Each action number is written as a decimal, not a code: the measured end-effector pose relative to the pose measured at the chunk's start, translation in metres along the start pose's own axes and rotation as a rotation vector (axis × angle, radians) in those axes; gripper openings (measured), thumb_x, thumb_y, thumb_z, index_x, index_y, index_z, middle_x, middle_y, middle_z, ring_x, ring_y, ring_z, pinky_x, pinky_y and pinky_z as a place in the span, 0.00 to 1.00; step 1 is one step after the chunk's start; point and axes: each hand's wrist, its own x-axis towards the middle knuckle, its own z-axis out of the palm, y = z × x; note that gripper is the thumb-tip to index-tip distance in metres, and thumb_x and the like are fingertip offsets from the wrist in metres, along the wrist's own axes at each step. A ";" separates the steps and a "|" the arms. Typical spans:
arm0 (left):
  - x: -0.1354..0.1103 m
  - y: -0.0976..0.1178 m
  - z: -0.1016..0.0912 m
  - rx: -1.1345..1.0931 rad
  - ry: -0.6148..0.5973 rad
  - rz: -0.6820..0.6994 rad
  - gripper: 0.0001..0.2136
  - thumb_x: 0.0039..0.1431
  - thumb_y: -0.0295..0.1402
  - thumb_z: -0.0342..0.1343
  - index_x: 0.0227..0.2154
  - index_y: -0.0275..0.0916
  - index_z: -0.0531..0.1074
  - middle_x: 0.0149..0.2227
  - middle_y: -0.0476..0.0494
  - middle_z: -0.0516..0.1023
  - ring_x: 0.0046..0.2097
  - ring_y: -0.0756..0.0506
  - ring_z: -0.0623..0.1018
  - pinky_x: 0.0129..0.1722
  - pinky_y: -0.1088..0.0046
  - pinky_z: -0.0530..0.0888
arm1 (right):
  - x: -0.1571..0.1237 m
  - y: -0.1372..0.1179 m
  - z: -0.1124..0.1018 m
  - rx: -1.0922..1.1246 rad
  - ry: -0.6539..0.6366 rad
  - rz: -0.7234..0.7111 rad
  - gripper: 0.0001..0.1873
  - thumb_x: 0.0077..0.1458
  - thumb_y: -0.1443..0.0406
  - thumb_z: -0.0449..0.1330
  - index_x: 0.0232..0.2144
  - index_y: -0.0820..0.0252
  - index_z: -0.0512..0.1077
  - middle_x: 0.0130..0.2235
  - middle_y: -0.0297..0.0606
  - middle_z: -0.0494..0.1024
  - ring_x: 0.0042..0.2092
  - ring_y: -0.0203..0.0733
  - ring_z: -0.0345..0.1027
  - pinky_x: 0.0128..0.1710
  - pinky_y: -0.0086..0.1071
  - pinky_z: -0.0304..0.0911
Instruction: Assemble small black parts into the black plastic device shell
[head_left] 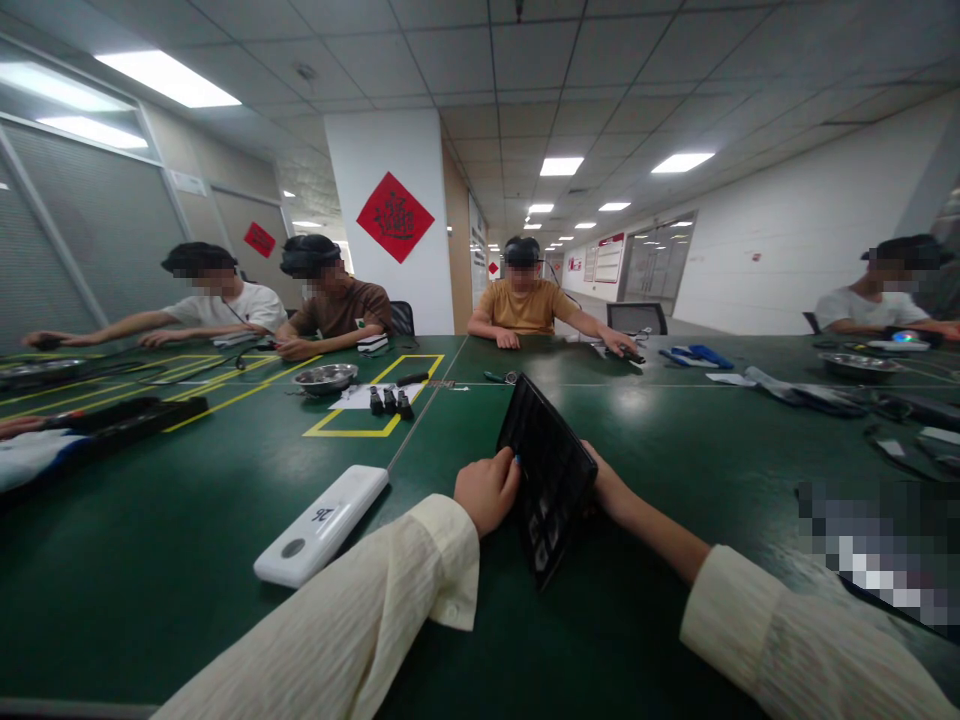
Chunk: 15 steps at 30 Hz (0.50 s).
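A flat black tray with compartments [546,470] stands tilted on its edge on the green table [225,560] straight in front of me. My left hand [486,488] is curled shut on the tray's left edge, thumb toward the top. My right hand [604,480] reaches behind the tray's right side; its fingers are hidden by the tray. Both arms wear cream long sleeves.
A white power bank [321,524] lies left of my left arm. Farther off are a metal bowl [325,377], small black parts [390,401] inside a yellow taped rectangle, and black trays [127,415] at left. Several other people sit around the table. Cables and tools lie at right.
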 end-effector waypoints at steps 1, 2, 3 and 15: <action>0.000 0.000 0.000 -0.002 -0.002 -0.003 0.17 0.64 0.39 0.30 0.36 0.41 0.65 0.31 0.44 0.77 0.35 0.45 0.77 0.29 0.73 0.63 | 0.000 0.000 0.000 0.001 0.005 0.002 0.29 0.47 0.49 0.51 0.47 0.57 0.53 0.16 0.26 0.67 0.13 0.35 0.59 0.10 0.25 0.51; 0.000 0.001 -0.001 -0.003 -0.006 -0.007 0.17 0.64 0.39 0.31 0.36 0.41 0.65 0.31 0.44 0.77 0.35 0.45 0.77 0.29 0.73 0.63 | 0.000 0.000 0.001 0.004 0.011 0.004 0.29 0.47 0.49 0.51 0.47 0.58 0.53 0.16 0.26 0.67 0.13 0.35 0.59 0.10 0.26 0.51; 0.000 0.001 -0.002 -0.006 -0.013 -0.010 0.17 0.64 0.39 0.31 0.37 0.41 0.64 0.32 0.44 0.77 0.35 0.44 0.77 0.29 0.72 0.63 | -0.001 0.000 0.001 0.009 0.017 0.006 0.29 0.47 0.49 0.51 0.47 0.58 0.53 0.16 0.26 0.67 0.13 0.35 0.59 0.10 0.26 0.51; -0.002 0.002 -0.004 -0.026 -0.012 -0.015 0.14 0.62 0.38 0.36 0.43 0.40 0.62 0.34 0.44 0.77 0.36 0.44 0.77 0.31 0.72 0.65 | -0.002 0.002 0.003 0.018 0.022 0.007 0.26 0.49 0.51 0.50 0.47 0.58 0.52 0.16 0.26 0.68 0.13 0.35 0.59 0.11 0.25 0.50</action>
